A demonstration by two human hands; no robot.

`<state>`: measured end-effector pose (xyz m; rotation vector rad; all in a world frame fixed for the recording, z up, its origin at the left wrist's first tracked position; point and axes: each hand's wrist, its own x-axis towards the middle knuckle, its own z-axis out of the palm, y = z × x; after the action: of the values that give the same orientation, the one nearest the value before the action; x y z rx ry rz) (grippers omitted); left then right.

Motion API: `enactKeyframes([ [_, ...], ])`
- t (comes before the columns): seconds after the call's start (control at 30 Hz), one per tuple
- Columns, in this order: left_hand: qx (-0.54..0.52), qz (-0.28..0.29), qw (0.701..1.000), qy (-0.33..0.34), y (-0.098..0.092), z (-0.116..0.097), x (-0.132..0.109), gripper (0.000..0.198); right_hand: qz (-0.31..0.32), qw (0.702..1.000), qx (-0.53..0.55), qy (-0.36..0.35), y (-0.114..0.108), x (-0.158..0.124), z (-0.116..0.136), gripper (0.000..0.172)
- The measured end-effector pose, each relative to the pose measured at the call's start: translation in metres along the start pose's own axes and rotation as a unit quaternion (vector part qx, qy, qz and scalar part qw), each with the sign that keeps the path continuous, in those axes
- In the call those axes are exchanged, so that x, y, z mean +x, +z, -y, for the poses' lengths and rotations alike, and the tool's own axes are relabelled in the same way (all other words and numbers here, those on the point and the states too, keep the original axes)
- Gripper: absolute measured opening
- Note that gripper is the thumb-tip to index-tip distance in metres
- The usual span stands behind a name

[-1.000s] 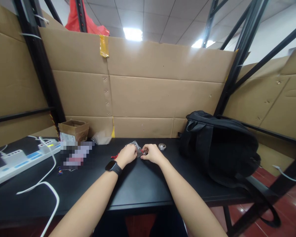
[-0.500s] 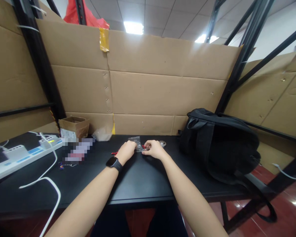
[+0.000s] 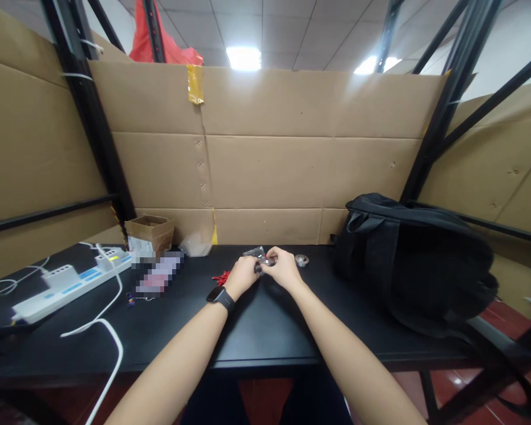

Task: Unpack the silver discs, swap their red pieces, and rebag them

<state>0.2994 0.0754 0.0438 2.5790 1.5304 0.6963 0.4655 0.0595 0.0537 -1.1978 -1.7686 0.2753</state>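
Note:
A small clear plastic bag [image 3: 254,252] is between my hands, just above or on the black table [image 3: 265,330]. My left hand [image 3: 243,275], with a black watch [image 3: 220,298] on its wrist, has its fingers closed on the near side of the bag. My right hand [image 3: 284,269] is pinched against the bag's right side. A bit of red shows by its fingertips, but what they grip is too small to make out. Beside my left wrist lies a little pile of thin red pieces [image 3: 222,278]. To the right of my right hand rests a roll of clear tape [image 3: 301,260].
A black backpack [image 3: 367,260] stands on the right. Leftward are a white power strip [image 3: 77,289] with a loose white cable [image 3: 115,339], a blurred-out flat item [image 3: 159,276], an open cardboard box [image 3: 159,235] and a crumpled clear bag [image 3: 197,245]. Cardboard panels [image 3: 269,171] wall the back.
My hands have come closer together around the plastic bag. The red pile and the tape roll show more fully. The whole view has shifted slightly.

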Motion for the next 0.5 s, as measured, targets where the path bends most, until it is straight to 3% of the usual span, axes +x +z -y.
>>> enactKeyframes([
  [0.2,-0.053,-0.029,0.998,0.036,0.004,0.005,0.003,0.027,0.083,0.996,0.013,0.027,0.002,-0.002,-0.009,0.019],
  [0.37,-0.055,-0.019,0.998,0.028,0.007,0.008,0.005,0.025,0.064,0.996,-0.027,0.048,0.01,-0.002,-0.011,0.017],
  [0.5,-0.062,-0.008,0.996,0.06,0.004,0.008,0.004,0.035,0.092,0.994,-0.029,0.042,0.008,-0.003,-0.012,0.01],
])
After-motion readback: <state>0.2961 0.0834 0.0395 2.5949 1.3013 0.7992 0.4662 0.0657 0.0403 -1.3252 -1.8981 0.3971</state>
